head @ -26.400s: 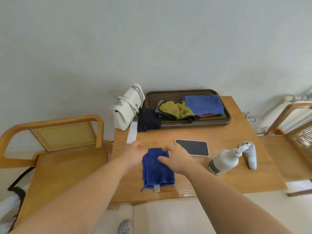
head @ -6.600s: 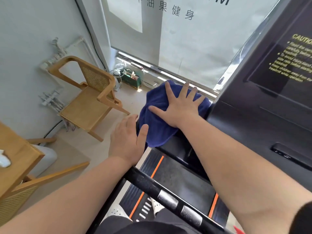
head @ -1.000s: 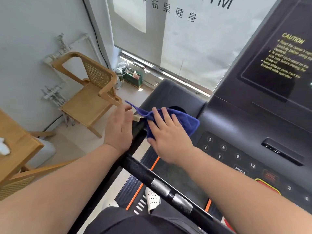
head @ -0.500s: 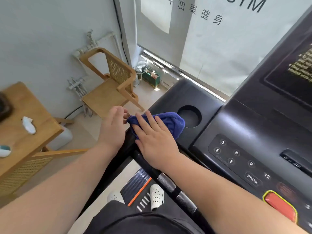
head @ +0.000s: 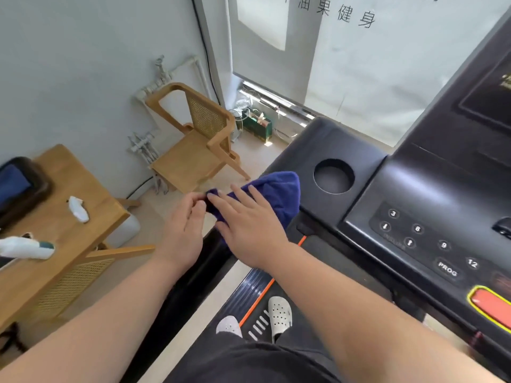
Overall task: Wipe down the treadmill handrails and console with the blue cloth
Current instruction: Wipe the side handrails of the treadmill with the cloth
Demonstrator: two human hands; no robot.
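Note:
The blue cloth (head: pixel 279 193) lies bunched on the left corner of the black treadmill console (head: pixel 431 194), where the left handrail (head: pixel 193 275) meets it. My right hand (head: pixel 249 219) presses flat on the cloth with fingers spread. My left hand (head: pixel 184 225) pinches the cloth's left tip between thumb and fingers. A round cup holder (head: pixel 334 176) sits just right of the cloth. Number keys (head: pixel 417 229) and a red stop button (head: pixel 492 304) lie further right.
A wooden chair (head: pixel 193 145) stands by the wall beyond the handrail. A wooden table (head: pixel 55 217) at the left carries a white spray bottle (head: pixel 26 247), a small white object (head: pixel 78 208) and a dark tray (head: pixel 22 186). White clogs (head: pixel 279 313) stand on the belt.
The view swung left and down. Both hands with the cloth slid a little toward the console's left edge; my left hand now pinches the cloth's tip.

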